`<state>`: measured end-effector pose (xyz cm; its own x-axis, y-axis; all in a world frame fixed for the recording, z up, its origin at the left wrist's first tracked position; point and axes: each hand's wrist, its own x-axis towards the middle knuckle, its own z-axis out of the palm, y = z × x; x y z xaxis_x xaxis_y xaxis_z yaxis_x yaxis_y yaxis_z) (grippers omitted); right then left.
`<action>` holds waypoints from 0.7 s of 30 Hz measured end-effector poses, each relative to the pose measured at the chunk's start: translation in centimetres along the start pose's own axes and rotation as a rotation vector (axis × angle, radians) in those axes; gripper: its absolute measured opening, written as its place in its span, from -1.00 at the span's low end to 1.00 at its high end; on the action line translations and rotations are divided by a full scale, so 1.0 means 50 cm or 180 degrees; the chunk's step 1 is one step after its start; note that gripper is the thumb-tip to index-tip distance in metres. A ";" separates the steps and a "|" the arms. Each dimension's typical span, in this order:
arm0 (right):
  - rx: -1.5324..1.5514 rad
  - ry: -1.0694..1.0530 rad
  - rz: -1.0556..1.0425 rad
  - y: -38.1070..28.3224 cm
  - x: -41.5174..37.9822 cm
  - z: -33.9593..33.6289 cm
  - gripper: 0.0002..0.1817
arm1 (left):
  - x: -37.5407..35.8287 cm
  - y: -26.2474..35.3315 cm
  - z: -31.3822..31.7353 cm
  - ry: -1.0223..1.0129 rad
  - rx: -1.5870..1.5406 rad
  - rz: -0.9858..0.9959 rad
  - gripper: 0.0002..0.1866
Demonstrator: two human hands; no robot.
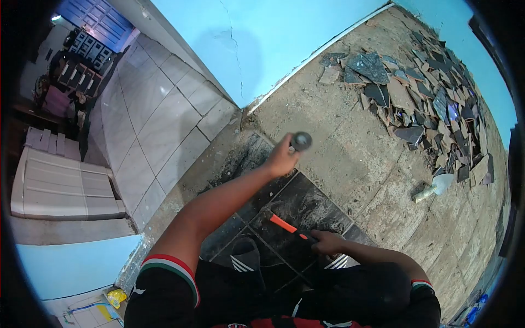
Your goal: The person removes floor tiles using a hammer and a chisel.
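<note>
My left hand (284, 157) is wrapped round a dark tool with a round grey top (301, 141), held over the edge of the black floor tiles (306, 199). Its lower end is hidden by the hand. Lower down, my right hand (327, 243) grips the black handle end of a hammer with an orange shaft (283, 223). The metal hammer head (269, 209) points up and left, over the black tiles. White dusty marks cover parts of these tiles.
Broken tile pieces (437, 104) lie heaped at the upper right, with a trowel (435, 187) below them. Bare rough floor (328, 120) borders the black tiles. A blue wall corner (240, 104) stands ahead. Sandalled feet (245, 255) rest on the tiles. White tiles (158, 109) cover the left passage.
</note>
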<state>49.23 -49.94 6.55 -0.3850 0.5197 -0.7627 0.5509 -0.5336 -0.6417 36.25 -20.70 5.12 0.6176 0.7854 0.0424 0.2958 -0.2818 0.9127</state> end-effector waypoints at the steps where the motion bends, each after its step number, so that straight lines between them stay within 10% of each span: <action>1: 0.0312 -0.0043 -0.0061 0.017 0.004 0.002 -0.39 | 0.016 -0.005 -0.019 -0.0069 -0.0301 -0.0394 -0.54; 6: 0.0597 -0.0133 0.0315 0.053 -0.007 0.009 -0.43 | 0.046 0.003 -0.058 -0.0231 -0.0457 -0.1398 -0.70; 13: 0.0517 -0.0080 0.0157 0.073 0.002 0.007 -0.36 | 0.060 0.032 -0.022 0.0638 0.0468 -0.0204 -0.68; 21: 0.0704 -0.0120 -0.0046 0.056 -0.015 -0.005 -0.50 | 0.102 -0.003 -0.016 0.0262 0.0973 -0.0484 -0.60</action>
<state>51.25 -51.64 5.33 -0.4213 0.5053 -0.7531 0.3708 -0.6619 -0.6515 38.78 -16.23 5.51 0.4926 0.8693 -0.0408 0.5921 -0.3005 0.7478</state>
